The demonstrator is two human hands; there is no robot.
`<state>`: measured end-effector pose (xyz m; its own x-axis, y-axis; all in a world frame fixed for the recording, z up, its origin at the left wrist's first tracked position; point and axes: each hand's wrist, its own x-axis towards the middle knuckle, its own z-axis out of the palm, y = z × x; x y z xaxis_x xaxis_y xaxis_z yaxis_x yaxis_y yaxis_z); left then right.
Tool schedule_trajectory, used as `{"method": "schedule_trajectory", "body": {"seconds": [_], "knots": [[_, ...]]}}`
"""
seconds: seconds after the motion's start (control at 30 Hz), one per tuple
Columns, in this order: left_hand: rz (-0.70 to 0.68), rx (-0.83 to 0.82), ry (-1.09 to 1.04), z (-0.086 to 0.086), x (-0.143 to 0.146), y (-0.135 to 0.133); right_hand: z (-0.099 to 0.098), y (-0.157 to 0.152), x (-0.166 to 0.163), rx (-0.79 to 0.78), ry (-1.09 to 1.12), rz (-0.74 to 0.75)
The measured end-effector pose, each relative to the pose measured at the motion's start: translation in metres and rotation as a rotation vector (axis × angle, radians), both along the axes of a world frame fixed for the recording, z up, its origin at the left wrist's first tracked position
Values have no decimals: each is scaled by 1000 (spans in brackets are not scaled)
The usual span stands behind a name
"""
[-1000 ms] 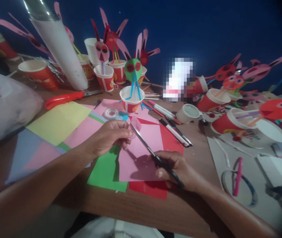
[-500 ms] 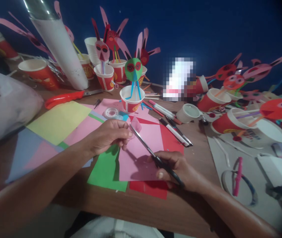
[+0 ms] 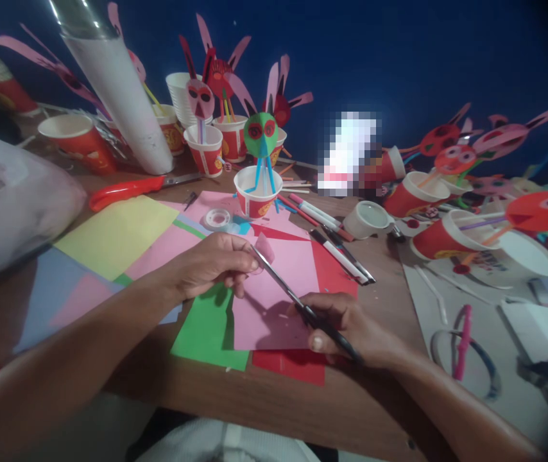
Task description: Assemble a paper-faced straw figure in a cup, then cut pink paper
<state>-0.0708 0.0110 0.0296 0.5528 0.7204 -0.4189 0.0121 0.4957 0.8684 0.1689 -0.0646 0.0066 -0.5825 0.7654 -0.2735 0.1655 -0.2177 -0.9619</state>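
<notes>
My left hand [image 3: 221, 263] pinches a small piece of pink paper [image 3: 265, 246] between thumb and fingers. My right hand [image 3: 341, 330] grips the black handles of a pair of scissors [image 3: 286, 287]. Its blades point up and to the left, their tips at the pink piece beside my left fingertips. Below both hands lies a pink sheet [image 3: 274, 321], partly over a green sheet [image 3: 206, 340] and a red sheet [image 3: 288, 367]. Just behind the hands stands a paper cup [image 3: 257, 208] with a green paper face [image 3: 260, 136] on blue straws.
A clear tape roll [image 3: 217, 219], several markers [image 3: 339, 256] and a wide tape roll [image 3: 366, 219] lie around the sheets. Red-handled scissors [image 3: 127, 192] rest at left near a plastic bag [image 3: 14, 199]. Cups with paper faces [image 3: 543, 212] crowd the right side.
The scissor blades have closed further at the pink piece, which shows at a slightly different angle. Both hands stay in nearly the same place.
</notes>
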Motion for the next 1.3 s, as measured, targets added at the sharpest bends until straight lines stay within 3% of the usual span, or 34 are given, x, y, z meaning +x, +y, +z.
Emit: {"method": "schedule_trajectory", "body": {"seconds": [1.3], "knots": [[-15,-3,34,0,0,0,4,-3,-1,-76,-17,-10]]}}
